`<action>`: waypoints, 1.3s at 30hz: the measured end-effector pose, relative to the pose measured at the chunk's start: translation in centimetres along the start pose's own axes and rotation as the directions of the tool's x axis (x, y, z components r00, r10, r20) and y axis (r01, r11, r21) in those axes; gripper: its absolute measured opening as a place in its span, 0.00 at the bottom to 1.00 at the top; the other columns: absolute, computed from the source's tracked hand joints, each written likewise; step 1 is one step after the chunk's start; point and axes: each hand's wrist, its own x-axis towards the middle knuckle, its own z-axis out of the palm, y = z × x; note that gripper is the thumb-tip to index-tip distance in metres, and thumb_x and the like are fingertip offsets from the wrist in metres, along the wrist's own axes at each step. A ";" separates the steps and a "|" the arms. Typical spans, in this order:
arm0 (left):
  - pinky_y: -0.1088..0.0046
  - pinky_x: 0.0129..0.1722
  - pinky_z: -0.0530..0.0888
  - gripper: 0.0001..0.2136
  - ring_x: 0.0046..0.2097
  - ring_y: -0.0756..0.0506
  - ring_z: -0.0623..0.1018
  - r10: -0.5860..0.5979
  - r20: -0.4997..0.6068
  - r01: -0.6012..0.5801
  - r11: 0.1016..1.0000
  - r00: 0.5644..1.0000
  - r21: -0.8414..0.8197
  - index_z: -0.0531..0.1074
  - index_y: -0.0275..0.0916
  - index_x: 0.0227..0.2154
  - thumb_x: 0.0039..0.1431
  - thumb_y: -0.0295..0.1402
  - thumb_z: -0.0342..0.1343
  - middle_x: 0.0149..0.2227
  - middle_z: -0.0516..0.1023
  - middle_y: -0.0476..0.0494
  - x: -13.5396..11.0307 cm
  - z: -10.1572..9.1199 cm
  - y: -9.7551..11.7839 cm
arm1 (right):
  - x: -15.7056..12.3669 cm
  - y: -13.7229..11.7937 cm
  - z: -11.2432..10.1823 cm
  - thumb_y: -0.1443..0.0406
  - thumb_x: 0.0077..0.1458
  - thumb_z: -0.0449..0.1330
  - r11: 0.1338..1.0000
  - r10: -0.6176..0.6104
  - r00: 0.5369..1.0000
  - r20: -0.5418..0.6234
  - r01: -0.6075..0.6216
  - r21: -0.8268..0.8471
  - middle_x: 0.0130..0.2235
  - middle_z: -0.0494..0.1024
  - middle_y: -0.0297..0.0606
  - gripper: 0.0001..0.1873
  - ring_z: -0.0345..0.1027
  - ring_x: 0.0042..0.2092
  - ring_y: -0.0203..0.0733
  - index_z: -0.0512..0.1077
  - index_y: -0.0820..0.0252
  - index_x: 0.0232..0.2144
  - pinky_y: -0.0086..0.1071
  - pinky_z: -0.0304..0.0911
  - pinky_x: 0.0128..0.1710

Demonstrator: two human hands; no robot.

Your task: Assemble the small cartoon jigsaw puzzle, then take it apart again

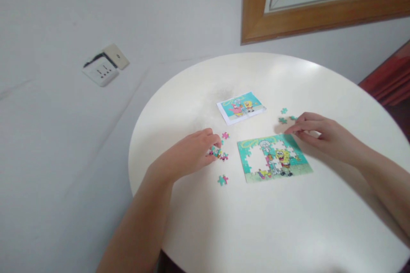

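A partly assembled cartoon jigsaw puzzle (276, 158) lies on the round white table (256, 230), with a white gap at its left. My left hand (192, 152) rests left of it, fingers curled onto a small cluster of loose pieces (219, 153). My right hand (320, 133) sits at the puzzle's upper right corner, fingers pinched together on the table near loose teal pieces (283, 116). Whether it holds a piece is hidden. A single teal and pink piece (223, 179) lies below the left hand. Another pink piece (225, 135) lies just above the cluster.
A small reference picture card (241, 107) lies behind the puzzle. A wall socket plate (105, 65) is on the white wall at left. A wooden window frame (320, 13) is at the top right, and red fabric (389, 79) shows at the right edge.
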 end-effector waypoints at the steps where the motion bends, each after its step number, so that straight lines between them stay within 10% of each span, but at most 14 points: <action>1: 0.70 0.42 0.67 0.11 0.41 0.45 0.73 0.003 -0.001 -0.003 1.000 1.000 0.001 0.71 0.41 0.41 0.57 0.26 0.51 0.40 0.69 0.47 0.0 0.0 0.0 | 0.0 0.0 0.0 0.66 0.58 0.54 1.000 0.000 1.000 -0.001 0.000 0.001 0.35 0.72 0.41 0.12 0.67 0.35 0.40 0.77 0.58 0.37 0.35 0.63 0.35; 39: 0.68 0.40 0.67 0.06 0.39 0.45 0.71 -0.075 0.045 0.075 0.997 0.996 0.018 0.70 0.38 0.35 0.55 0.31 0.53 0.38 0.69 0.46 0.3 -0.5 0.9 | 0.3 -0.7 -0.1 0.67 0.56 0.54 1.000 -0.005 1.000 0.003 0.005 0.016 0.35 0.73 0.40 0.13 0.68 0.35 0.41 0.78 0.54 0.37 0.35 0.65 0.35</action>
